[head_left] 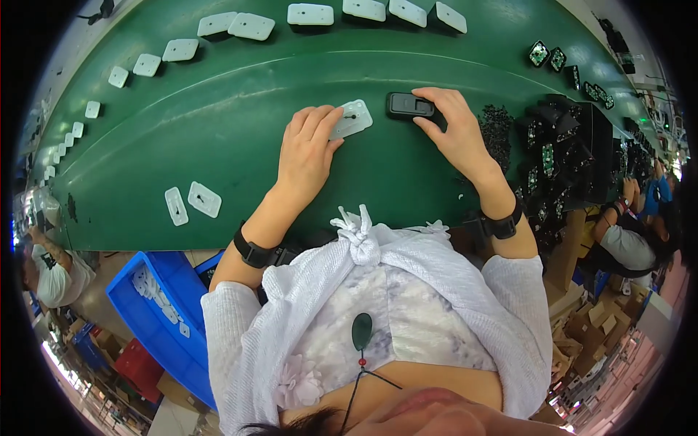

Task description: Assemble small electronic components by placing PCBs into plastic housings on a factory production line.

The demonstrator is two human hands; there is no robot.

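Observation:
Over the green table (291, 80), the fingers of my left hand (309, 149) are closed on the near left end of a white, translucent plastic cover (358, 116). That cover has rounded corners and a small dark mark in its middle. Just to its right lies a black rectangular plastic case (408, 105) with a raised part on top. My right hand (458, 129) grips the case's right end between thumb and fingers. The cover and the case are apart. Two more white covers, one narrow (176, 206) and one wider (205, 200), lie to the left of my left forearm.
White-topped pieces (251, 27) curve along the table's far and left sides. On the right are a heap of small black parts (496, 131) and black housings with green circuit boards (547, 160). A blue bin (138, 320) holds white pieces at lower left. Other people sit at both sides.

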